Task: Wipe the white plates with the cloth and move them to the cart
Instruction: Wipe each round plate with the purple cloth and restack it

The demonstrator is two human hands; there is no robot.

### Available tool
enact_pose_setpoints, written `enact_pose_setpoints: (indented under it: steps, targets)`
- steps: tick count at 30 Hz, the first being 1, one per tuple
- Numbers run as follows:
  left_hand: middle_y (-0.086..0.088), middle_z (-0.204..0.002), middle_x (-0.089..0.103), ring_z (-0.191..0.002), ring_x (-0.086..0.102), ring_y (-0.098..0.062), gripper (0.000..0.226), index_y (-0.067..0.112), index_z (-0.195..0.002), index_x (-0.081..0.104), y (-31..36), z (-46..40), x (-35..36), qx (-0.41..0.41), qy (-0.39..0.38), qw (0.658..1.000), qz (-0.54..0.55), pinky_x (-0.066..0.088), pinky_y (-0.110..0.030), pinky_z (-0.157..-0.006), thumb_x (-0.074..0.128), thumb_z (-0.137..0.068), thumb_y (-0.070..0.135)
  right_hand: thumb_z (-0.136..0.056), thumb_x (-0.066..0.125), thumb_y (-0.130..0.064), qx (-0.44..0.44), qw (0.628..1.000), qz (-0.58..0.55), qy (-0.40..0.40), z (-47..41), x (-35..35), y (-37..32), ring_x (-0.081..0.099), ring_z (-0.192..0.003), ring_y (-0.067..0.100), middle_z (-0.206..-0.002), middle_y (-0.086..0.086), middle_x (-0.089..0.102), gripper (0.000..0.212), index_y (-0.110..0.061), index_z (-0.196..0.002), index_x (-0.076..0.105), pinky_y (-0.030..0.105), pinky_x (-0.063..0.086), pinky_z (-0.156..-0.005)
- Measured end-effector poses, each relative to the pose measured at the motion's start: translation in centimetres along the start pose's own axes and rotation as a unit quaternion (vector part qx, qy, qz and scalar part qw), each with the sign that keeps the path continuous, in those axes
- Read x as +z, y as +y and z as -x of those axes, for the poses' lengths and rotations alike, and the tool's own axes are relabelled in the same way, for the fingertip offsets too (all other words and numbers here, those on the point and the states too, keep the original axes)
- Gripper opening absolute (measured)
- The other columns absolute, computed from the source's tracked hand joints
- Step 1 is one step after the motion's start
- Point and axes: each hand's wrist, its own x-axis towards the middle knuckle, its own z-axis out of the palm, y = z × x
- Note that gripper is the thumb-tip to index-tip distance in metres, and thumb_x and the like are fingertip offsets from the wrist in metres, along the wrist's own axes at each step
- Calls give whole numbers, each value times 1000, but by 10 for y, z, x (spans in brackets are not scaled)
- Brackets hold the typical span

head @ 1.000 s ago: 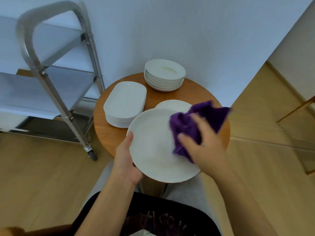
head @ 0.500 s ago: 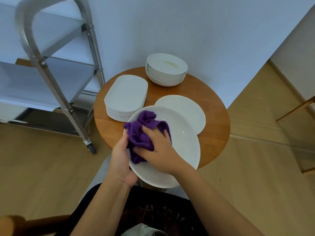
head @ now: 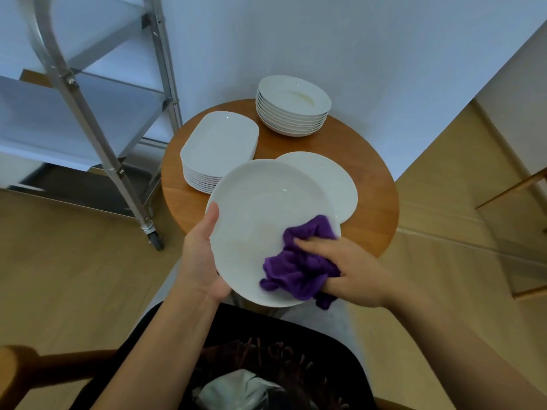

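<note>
Two hands were busy: the left hand (head: 201,255) gripped the big round white plate (head: 266,214) over the round wooden table's (head: 376,202) near edge, while the right hand (head: 352,270) clutched the crumpled purple cloth (head: 299,270) against it.

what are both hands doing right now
Left hand: closed on the rim of the round plate, holding it up.
Right hand: closed on the purple cloth, pressing it against the plate.
</note>
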Motion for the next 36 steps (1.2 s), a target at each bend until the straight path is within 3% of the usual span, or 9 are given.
enact_pose_setpoints:
  steps: [4,11,13,15,19,23,26,32,36]
  targets:
    - [-5,-101,73,-87,71,-27,39,28,-104,67,-9,-1,4,-4,13,999,-43,58,-38,-58,36,-94,49,-75,35,-67,53,984,156,63,-14,-6,15,1,-145,12,-160,-4,7,89,-32,-151,5,15,-17,-107]
    - [-10,-104,72,-89,71,-30,41,23,-103,73,7,-2,3,-108,-17,986,-122,57,-39,-63,50,-80,46,-69,49,-75,-14,979,178,95,-44,-18,10,-9,-143,17,-158,2,-16,107,-46,-132,-33,28,-9,-111]
    - [-11,-102,73,-87,71,-28,39,20,-109,68,12,4,9,-137,-40,979,-145,58,-36,-63,47,-84,42,-71,60,-68,-82,975,186,87,-52,-25,-4,1,-142,18,-160,3,0,110,-45,-140,-22,26,-3,-111]
    - [-11,-100,72,-81,72,-22,34,18,-114,63,15,6,22,-150,-46,973,-169,57,-33,-66,42,-92,35,-71,70,-57,-129,973,179,73,-62,-31,-18,32,-132,21,-149,5,33,101,-37,-149,8,30,23,-111]
    - [-21,-143,42,-72,56,-3,40,-1,-138,36,11,1,15,-27,-26,985,-167,46,-12,-67,21,-102,6,-72,75,-31,-101,991,82,23,-81,-45,-36,56,-94,11,-105,-8,60,55,-34,-120,49,34,50,-84]
    - [-15,-138,50,-72,52,-6,38,6,-135,46,12,-9,22,-98,24,976,-192,45,-15,-64,30,-103,19,-73,74,-23,-66,998,5,-17,-90,-58,-31,55,-84,9,-90,-11,58,37,-43,-92,49,27,45,-72]
    - [-16,-98,71,-75,67,-25,31,17,-106,66,9,-5,29,-148,10,974,-170,51,-35,-70,41,-95,30,-74,73,-24,-34,999,-22,-20,-91,-62,-23,54,-81,9,-86,-10,57,31,-40,-84,48,26,44,-71]
    - [-11,-91,74,-76,72,-29,33,24,-91,75,4,-9,9,-107,28,989,-95,57,-38,-55,45,-90,39,-78,69,-16,51,991,-107,61,-78,-66,-1,53,-78,13,-82,-6,55,27,-31,-81,47,24,42,-69]
    - [-9,-86,75,-71,72,-27,27,19,-104,65,8,-14,10,-35,81,993,-73,57,-35,-51,45,-94,34,-78,69,-17,131,967,-192,108,-65,-56,9,55,-77,16,-86,1,60,22,-20,-92,53,27,46,-67]
